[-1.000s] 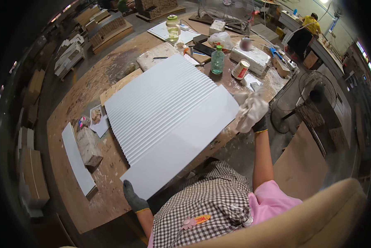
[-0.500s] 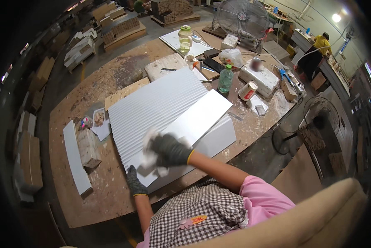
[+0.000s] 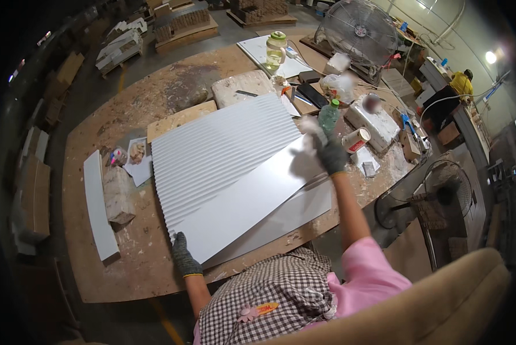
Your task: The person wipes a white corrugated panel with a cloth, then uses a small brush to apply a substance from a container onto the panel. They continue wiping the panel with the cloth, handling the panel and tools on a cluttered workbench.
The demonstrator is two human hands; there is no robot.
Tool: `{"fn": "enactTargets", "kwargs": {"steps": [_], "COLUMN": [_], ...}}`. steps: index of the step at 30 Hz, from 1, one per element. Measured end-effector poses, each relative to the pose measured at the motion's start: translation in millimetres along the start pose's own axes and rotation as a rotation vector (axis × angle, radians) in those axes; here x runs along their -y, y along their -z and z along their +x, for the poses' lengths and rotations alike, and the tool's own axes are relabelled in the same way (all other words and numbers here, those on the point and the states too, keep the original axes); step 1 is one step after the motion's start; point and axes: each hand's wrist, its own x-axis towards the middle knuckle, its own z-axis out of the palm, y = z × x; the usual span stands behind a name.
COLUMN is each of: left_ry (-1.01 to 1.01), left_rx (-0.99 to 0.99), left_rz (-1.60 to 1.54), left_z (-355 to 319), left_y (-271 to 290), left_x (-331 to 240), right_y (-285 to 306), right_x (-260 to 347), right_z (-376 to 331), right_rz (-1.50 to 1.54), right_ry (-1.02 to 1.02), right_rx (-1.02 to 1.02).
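Observation:
A smooth white board (image 3: 243, 198) lies slantwise across a ribbed white panel (image 3: 212, 149). My left hand (image 3: 185, 256), in a dark grey glove, grips the board's near left end. At the far right end, my gloved right hand (image 3: 330, 154) is closed on a white cloth (image 3: 311, 129), slightly blurred by motion, pressed to or just over the board's surface. Another flat white board (image 3: 295, 213) shows underneath, towards the table's front edge. Just beyond my right hand stand a green-capped bottle (image 3: 328, 118) and a paper cup (image 3: 356, 140), which leans over.
On the worn brown table (image 3: 97, 287), a narrow white strip (image 3: 101, 207) and a stained block (image 3: 118, 195) lie at left. A jug (image 3: 275, 52), a phone (image 3: 312, 95) and a white block (image 3: 373, 121) sit farther back. A large fan (image 3: 358, 31) stands behind; another person (image 3: 462, 85) is at far right.
My right hand has swept the cloth from the board's near left end to its far right end. The left hand keeps its place on the board. The view has shifted slightly.

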Motion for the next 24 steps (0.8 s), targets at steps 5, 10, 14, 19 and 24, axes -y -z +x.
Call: {"fn": "enactTargets", "kwargs": {"steps": [5, 10, 14, 19, 24], "left_ry": [-0.039, 0.052, -0.024, -0.036, 0.01], "left_rx": [0.019, -0.013, 0.008, -0.026, 0.047], "left_rz": [-0.043, 0.035, 0.02, 0.011, 0.035], "left_z": [-11.1, 1.5, -1.3, -7.5, -22.6], "left_y": [-1.4, -20.3, -12.6, -10.7, -25.5], "left_x": [-8.5, -6.0, -7.8, -8.4, -25.2], "right_y": [-56.1, 0.9, 14.8, -2.5, -54.3], "right_x": [-19.1, -148.1, -181.3, -152.6, -188.7], "right_z": [-61.1, 36.3, 64.8, 2.8, -12.5], "right_rz": [-0.236, -0.239, -0.207, -0.177, -0.323], "right_ry": [0.952, 0.047, 0.18, -0.259, -0.311], "right_rx": [0.013, -0.169, -0.357, -0.019, 0.06]}}
